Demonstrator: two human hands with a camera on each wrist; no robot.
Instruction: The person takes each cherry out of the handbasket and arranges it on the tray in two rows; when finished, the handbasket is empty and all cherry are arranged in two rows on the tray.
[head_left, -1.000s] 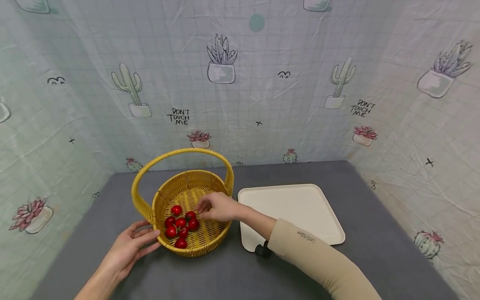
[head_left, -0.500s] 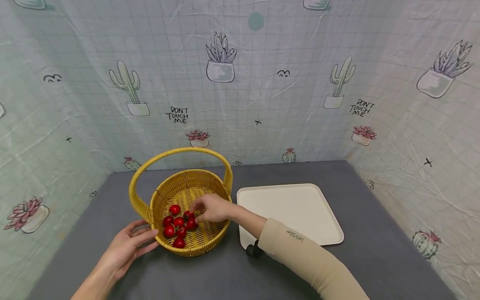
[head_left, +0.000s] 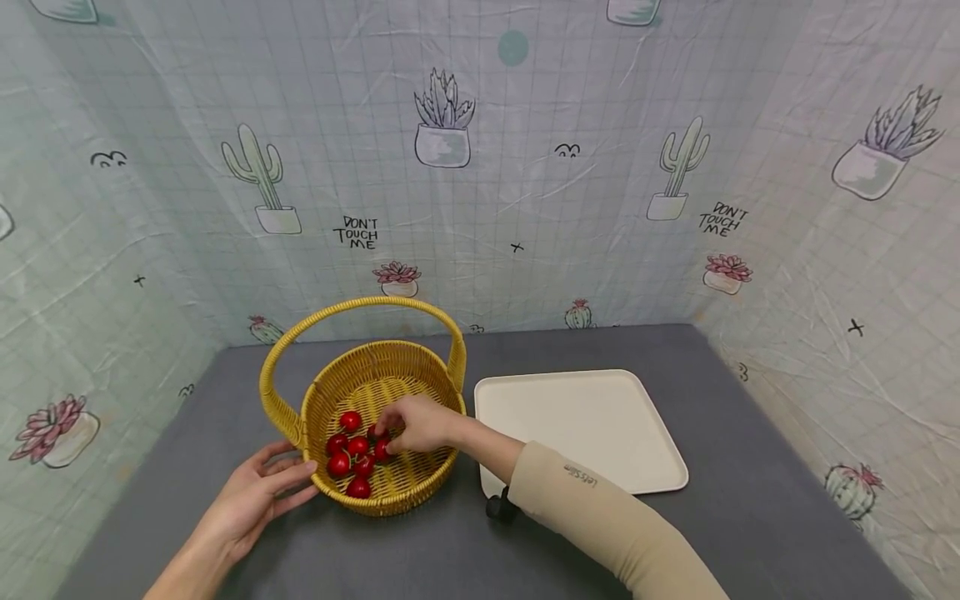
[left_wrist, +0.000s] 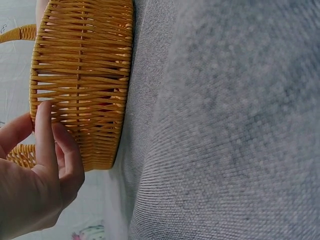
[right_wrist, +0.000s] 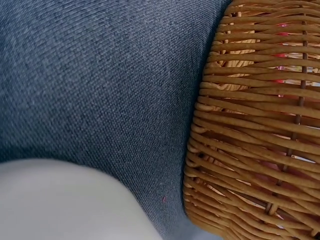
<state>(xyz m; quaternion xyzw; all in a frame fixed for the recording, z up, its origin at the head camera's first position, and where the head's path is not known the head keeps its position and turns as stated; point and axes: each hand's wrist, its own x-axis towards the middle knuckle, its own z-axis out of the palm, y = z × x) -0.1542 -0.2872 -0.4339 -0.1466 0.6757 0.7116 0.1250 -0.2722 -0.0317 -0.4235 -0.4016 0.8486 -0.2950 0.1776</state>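
A round yellow wicker basket [head_left: 420,492] with a tall arched handle stands on the grey table, left of centre. Several red cherries [head_left: 360,487] with stems lie in its left half. My right hand [head_left: 423,422] reaches in over the basket's right side, and its thumb and fingertips pinch at a cherry [head_left: 382,451] on the cluster's right edge, partly covering it. At the basket's left, my left hand [head_left: 251,496] touches the rim and outer wall with mostly straight, spread fingers. In the left wrist view, its fingertips rest against the woven wall [left_wrist: 82,75]. The right wrist view shows none of the right hand's fingers.
A cream rectangular tray [head_left: 585,425] lies right of the basket, under the right forearm. A black wrist strap piece [head_left: 501,507] hangs beneath that forearm by the tray's near left corner. Cloth printed with cacti [head_left: 442,125] walls the table at back and sides.
My right hand has moved slightly left and down, with its fingertips coming onto the cherries at the cluster's right edge. The left hand stays at the rim.
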